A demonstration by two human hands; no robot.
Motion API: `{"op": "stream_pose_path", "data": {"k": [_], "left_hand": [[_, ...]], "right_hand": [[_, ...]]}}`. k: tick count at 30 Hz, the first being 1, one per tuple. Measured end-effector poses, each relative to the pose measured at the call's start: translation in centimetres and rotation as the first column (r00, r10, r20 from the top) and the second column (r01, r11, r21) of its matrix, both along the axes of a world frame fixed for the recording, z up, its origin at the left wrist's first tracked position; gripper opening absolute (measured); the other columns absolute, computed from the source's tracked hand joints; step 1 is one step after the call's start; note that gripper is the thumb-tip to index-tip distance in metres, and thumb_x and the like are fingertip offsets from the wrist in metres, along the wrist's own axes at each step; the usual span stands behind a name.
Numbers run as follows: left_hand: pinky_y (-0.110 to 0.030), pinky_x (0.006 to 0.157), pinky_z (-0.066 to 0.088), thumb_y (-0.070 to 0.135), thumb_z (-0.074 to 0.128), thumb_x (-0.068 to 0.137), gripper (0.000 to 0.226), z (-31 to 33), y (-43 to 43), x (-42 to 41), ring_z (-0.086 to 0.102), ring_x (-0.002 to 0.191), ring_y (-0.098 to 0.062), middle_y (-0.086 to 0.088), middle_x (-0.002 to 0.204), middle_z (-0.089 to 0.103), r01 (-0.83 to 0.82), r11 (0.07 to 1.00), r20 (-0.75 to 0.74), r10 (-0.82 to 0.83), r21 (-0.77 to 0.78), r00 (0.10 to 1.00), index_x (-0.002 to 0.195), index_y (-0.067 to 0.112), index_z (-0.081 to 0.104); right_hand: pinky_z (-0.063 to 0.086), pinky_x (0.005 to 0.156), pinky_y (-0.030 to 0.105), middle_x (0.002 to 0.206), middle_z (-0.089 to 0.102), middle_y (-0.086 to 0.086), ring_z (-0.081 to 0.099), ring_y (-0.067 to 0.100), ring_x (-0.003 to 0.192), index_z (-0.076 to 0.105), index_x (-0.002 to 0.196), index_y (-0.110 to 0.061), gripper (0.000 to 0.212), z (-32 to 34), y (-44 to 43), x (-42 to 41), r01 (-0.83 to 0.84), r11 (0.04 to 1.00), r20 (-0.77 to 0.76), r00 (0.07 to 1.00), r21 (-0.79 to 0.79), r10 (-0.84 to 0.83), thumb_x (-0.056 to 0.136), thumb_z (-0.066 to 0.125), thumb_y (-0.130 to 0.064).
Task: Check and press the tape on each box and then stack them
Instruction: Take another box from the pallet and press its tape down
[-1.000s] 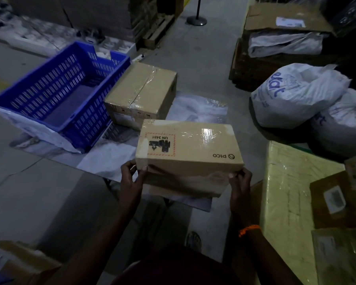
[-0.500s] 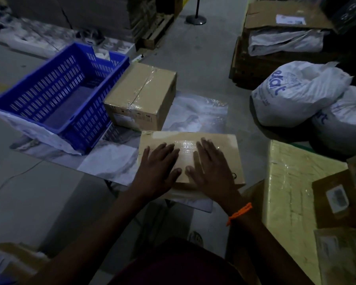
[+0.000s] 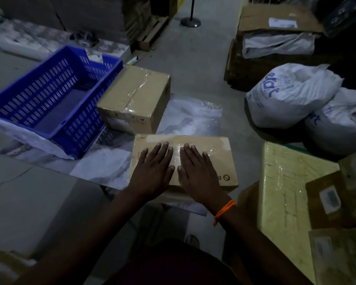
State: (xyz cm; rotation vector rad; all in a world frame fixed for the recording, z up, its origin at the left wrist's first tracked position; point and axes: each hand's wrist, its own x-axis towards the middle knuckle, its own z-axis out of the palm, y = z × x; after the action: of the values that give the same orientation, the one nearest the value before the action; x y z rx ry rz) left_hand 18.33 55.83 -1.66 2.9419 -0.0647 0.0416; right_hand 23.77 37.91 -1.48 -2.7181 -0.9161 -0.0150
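The near box (image 3: 224, 153) is no longer held up by its ends; it lies flat at the desk's (image 3: 111, 169) front edge, so I judge pressing under way and stacking not begun. Left hand (image 3: 152, 171) and right hand (image 3: 197, 173) lie side by side, palms down, fingers straight on the tape (image 3: 176, 149), gripping nothing.

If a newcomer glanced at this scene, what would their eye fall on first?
First, the left hand and right hand, pressed flat side by side on the taped box in the centre foreground. Then the bright blue crate at the left, with a second taped box beside it. White sacks lie on the floor at the right.
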Motion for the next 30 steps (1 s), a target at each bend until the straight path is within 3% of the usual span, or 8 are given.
{"op": "stream_pose_path", "data": {"k": [3, 5, 8, 13, 20, 24, 27, 30], "left_hand": [[-0.055, 0.119, 0.025, 0.05, 0.025, 0.103, 0.066, 0.3, 0.3, -0.5, 0.032, 0.15, -0.028, -0.011, 0.162, 0.033, 0.013, 1.0, -0.004, -0.013, -0.021, 1.0, 0.153, 0.01, 0.043], [-0.052, 0.124, 0.016, 0.057, 0.021, 0.102, 0.073, 0.3, 0.8, -1.2, 0.023, 0.153, -0.025, -0.009, 0.165, 0.025, -0.005, 0.999, 0.002, 0.005, -0.05, 1.0, 0.157, 0.011, 0.034], [-0.045, 0.125, 0.005, 0.061, 0.015, 0.1, 0.077, 0.0, 2.2, -2.8, 0.012, 0.156, -0.021, -0.006, 0.168, 0.014, -0.06, 0.997, 0.003, 0.06, -0.047, 0.998, 0.16, 0.013, 0.022], [-0.039, 0.125, 0.0, 0.063, 0.009, 0.102, 0.073, -0.9, 3.1, -4.3, 0.001, 0.156, -0.016, -0.002, 0.168, 0.002, -0.043, 0.995, 0.003, 0.043, -0.088, 0.999, 0.16, 0.018, 0.009], [-0.048, 0.125, 0.01, 0.062, 0.004, 0.102, 0.076, -1.0, 3.2, -3.9, 0.007, 0.156, -0.022, -0.007, 0.168, 0.009, -0.038, 0.996, 0.004, 0.038, -0.079, 0.999, 0.159, 0.013, 0.014], [-0.048, 0.126, 0.003, 0.058, 0.009, 0.105, 0.07, -1.3, 3.0, -4.4, 0.006, 0.157, -0.022, -0.007, 0.168, 0.006, -0.056, 0.998, 0.026, 0.057, -0.032, 0.998, 0.161, 0.015, 0.01], [-0.051, 0.125, -0.003, 0.053, 0.021, 0.106, 0.067, -1.0, 2.1, -5.2, 0.002, 0.157, -0.019, -0.004, 0.17, 0.002, -0.03, 0.998, 0.053, 0.034, -0.06, 0.998, 0.162, 0.019, 0.006], [-0.05, 0.125, 0.007, 0.051, 0.023, 0.107, 0.063, -0.7, 1.4, -6.4, 0.016, 0.155, -0.021, -0.006, 0.167, 0.018, 0.068, 0.996, 0.101, -0.062, -0.064, 0.993, 0.16, 0.018, 0.023]], "right_hand": [[0.018, 0.127, 0.047, 0.165, 0.033, 0.012, 0.027, 0.025, 0.155, 0.036, 0.158, -0.008, 0.07, 0.3, -0.7, 0.3, -0.037, 0.999, -0.035, 0.999, -0.011, 0.036, 0.103, 0.023, -0.049], [0.016, 0.124, 0.041, 0.165, 0.033, 0.015, 0.029, 0.027, 0.154, 0.036, 0.157, -0.005, 0.076, 0.2, -2.0, 0.7, 0.041, 0.999, -0.04, 0.998, -0.009, -0.041, 0.102, 0.022, -0.055], [0.021, 0.124, 0.046, 0.166, 0.03, 0.017, 0.029, 0.03, 0.154, 0.035, 0.157, -0.001, 0.082, -0.3, -4.8, 1.5, 0.205, 0.979, -0.036, 0.978, 0.001, -0.205, 0.101, 0.022, -0.06], [0.011, 0.127, 0.046, 0.172, 0.013, 0.011, 0.014, 0.024, 0.159, 0.019, 0.163, -0.007, 0.087, -0.6, -6.5, 1.3, 0.189, 0.978, -0.036, 0.981, -0.083, -0.193, 0.099, 0.009, -0.065], [0.006, 0.127, 0.042, 0.172, 0.011, 0.01, 0.011, 0.023, 0.159, 0.017, 0.164, -0.008, 0.087, -0.4, -6.1, 1.6, 0.196, 0.977, -0.046, 0.979, -0.085, -0.201, 0.097, 0.005, -0.064], [0.018, 0.125, 0.048, 0.169, 0.025, 0.013, 0.023, 0.026, 0.157, 0.031, 0.16, -0.006, 0.077, -0.7, -6.0, 0.4, 0.207, 0.978, -0.005, 0.978, 0.001, -0.207, 0.103, 0.021, -0.057], [0.019, 0.124, 0.046, 0.166, 0.032, 0.011, 0.027, 0.025, 0.155, 0.038, 0.158, -0.008, 0.069, -0.9, -5.3, -2.2, 0.101, 0.994, 0.004, 0.995, 0.031, -0.101, 0.105, 0.028, -0.052], [0.019, 0.127, 0.047, 0.167, 0.03, 0.008, 0.023, 0.021, 0.157, 0.037, 0.158, -0.01, 0.067, -1.4, -5.3, -4.4, 0.003, 1.0, 0.029, 1.0, -0.03, -0.003, 0.106, 0.028, -0.051]]}}
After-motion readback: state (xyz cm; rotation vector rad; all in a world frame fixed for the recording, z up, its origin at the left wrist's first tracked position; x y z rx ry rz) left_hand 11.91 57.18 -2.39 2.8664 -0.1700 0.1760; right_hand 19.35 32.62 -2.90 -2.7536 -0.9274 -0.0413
